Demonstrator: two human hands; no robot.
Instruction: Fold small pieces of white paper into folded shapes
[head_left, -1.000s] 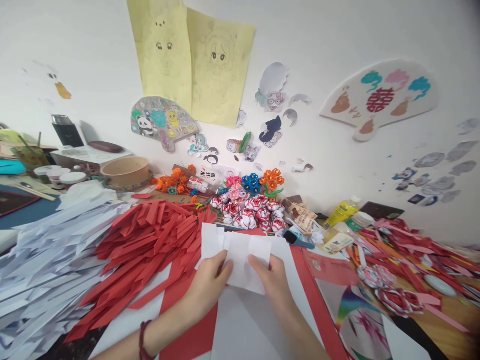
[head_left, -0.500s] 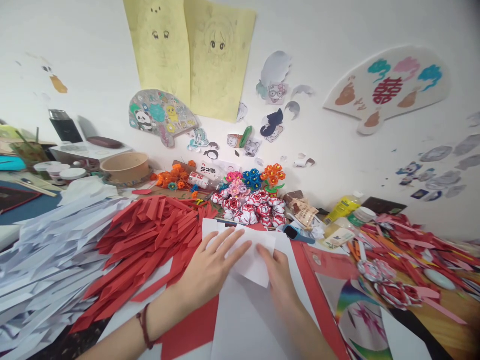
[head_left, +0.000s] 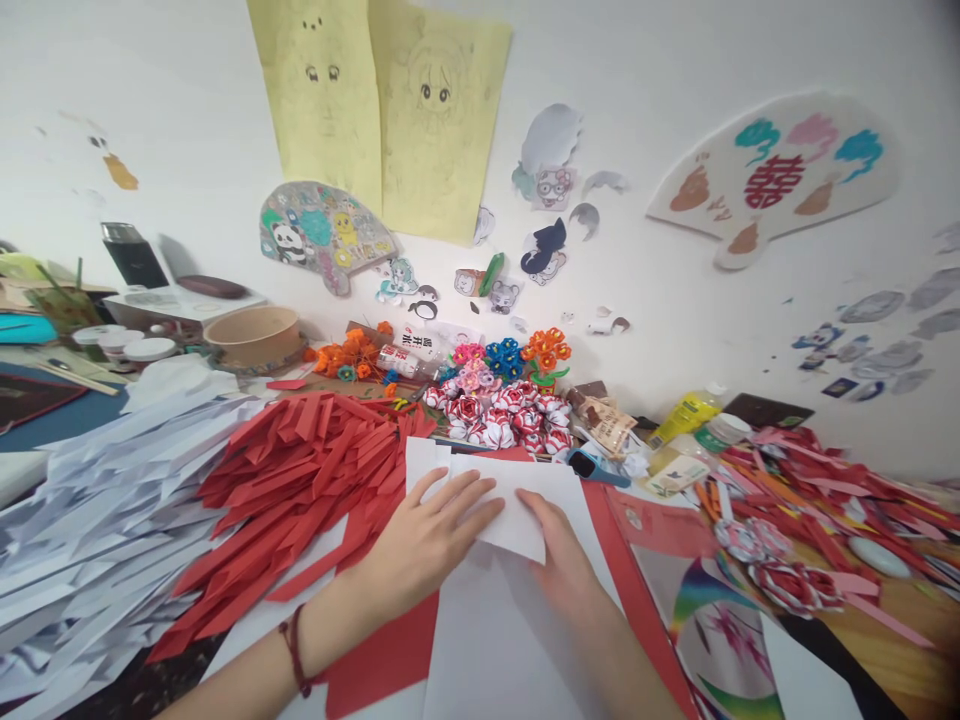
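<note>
A sheet of white paper (head_left: 517, 620) lies lengthwise in front of me, with its far end folded over into a flap (head_left: 517, 545). Across the fold rests my left hand (head_left: 439, 525), fingers stretched out and lying on the paper. My right hand (head_left: 559, 545) grips the flap's right edge, thumb on top and the other fingers mostly hidden beneath or behind it. Under the white sheet, red paper (head_left: 382, 660) shows on the left. Close to my left forearm is a heap of red paper strips (head_left: 300, 480).
A large pile of white paper strips (head_left: 112, 540) spreads at the left. Red-and-white paper flowers (head_left: 499, 415) stand behind the sheet, beside a blue watch (head_left: 596, 468). Bottles (head_left: 686, 415) and loose coloured strips (head_left: 817, 480) lie at the right. A round tan tub (head_left: 251, 335) stands back left.
The folded flap's lower edge has shifted slightly away from me and levelled out. My right fingers have opened a little along its edge; my left hand has slid down slightly.
</note>
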